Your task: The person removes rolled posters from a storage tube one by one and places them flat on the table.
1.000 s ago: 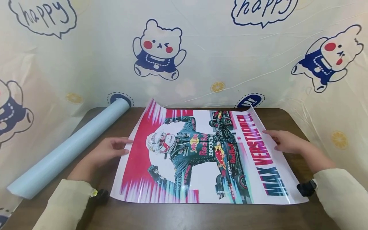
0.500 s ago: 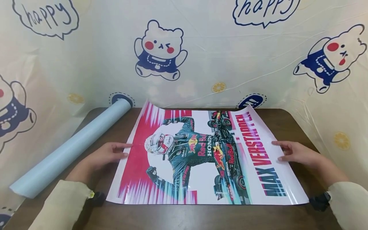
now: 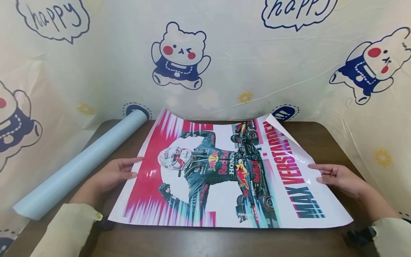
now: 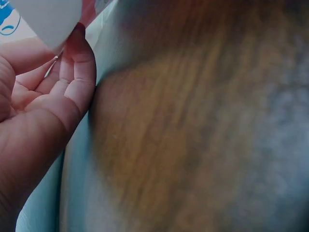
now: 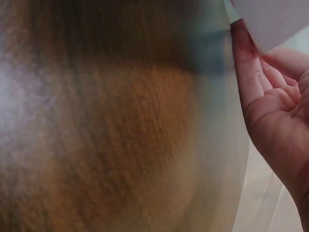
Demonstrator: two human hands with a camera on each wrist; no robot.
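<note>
A glossy racing poster (image 3: 212, 175) lies sideways across the table, showing a helmeted driver, a race car and large lettering. My left hand (image 3: 110, 175) pinches its left edge between thumb and fingers. On the opposite side, my right hand (image 3: 345, 178) pinches the right edge near the lettering. The far corners curl upward, and the far right one folds inward, baring its white back. In the left wrist view the sheet's white underside (image 4: 48, 19) sits between thumb and fingertips. The right wrist view has the same grip on a white paper edge (image 5: 277, 21).
A long pale blue roll (image 3: 83, 164) lies diagonally on the left side of the brown table (image 3: 199, 242). Behind the table hangs a cloth (image 3: 231, 64) printed with bears. Dark bands sit at both wrists.
My right hand has moved right and nearer me along the poster's edge; the left has shifted slightly left. The poster's near edge now spreads wider, and its far right corner has curled inward.
</note>
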